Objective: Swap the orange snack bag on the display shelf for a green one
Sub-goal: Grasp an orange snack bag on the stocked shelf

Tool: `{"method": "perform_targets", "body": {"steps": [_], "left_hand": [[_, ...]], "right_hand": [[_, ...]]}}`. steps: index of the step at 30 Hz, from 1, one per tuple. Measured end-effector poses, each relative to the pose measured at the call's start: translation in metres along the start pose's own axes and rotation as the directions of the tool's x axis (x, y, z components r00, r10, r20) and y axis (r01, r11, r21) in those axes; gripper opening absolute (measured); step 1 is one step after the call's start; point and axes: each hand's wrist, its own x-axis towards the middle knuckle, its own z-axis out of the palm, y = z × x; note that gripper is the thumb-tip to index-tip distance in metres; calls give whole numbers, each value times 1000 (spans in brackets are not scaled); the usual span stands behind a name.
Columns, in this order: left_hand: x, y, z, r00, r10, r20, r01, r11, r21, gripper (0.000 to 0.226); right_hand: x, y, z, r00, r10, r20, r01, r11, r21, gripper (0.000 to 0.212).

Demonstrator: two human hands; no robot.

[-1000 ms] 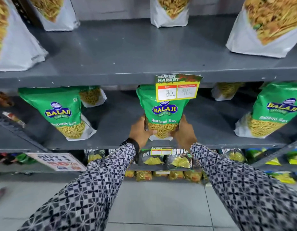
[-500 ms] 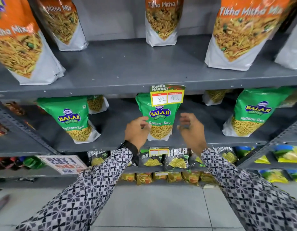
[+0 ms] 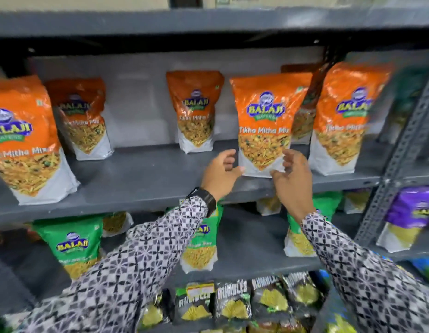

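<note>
neither hand holds anything: both are spread open on either side of the base of one orange snack bag (image 3: 264, 121), which stands upright near the front edge of the middle shelf (image 3: 141, 179)

going left to right, a big orange bag (image 3: 23, 140) stands at the far left, with two more further back. then comes the left hand (image 3: 220, 174), fingers curled loosely, thumb close to the target's white bottom corner; i cannot tell whether it touches. the target bag stands between the hands. the right hand (image 3: 292, 179) follows, fingers fanned across the bag's lower right corner, seemingly at the point of contact. just beside that stands another orange bag (image 3: 348, 116), close enough to get knocked

to do this well, i would say both palms should close on the lower sides together, where the filling gives the pouch some body, then lift straight up and draw it forward so the neighbour on the right stays put. pinching the slack top would let it swing

the green bags (image 3: 74, 246) wait on the shelf below, partly hidden behind the patterned sleeves (image 3: 146, 258), ready for the swap
</note>
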Motion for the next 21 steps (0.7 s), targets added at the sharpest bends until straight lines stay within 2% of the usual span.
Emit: {"method": "perform_targets", "body": {"steps": [3,6,8,15,21], "left_hand": [[31,6,10,996,-73,53,75,996,-47,82],[46,5,19,995,-67,73,67,998,3,93],[53,0,26,995,-41,87,40,999,11,88],[47,-1,15,1000,8,20,-8,1000,-25,60],[26,-13,-37,1000,-1,-15,1,1000,-2,65]], "right_hand": [[27,13,-10,997,75,31,-72,995,-68,61],[43,22,-11,971,142,194,-137,990,-38,74],[50,25,-9,955,172,243,-175,985,-7,78],[49,12,3,958,167,232,-178,984,28,72],[30,-20,34,945,129,299,-155,986,63,66]]}}
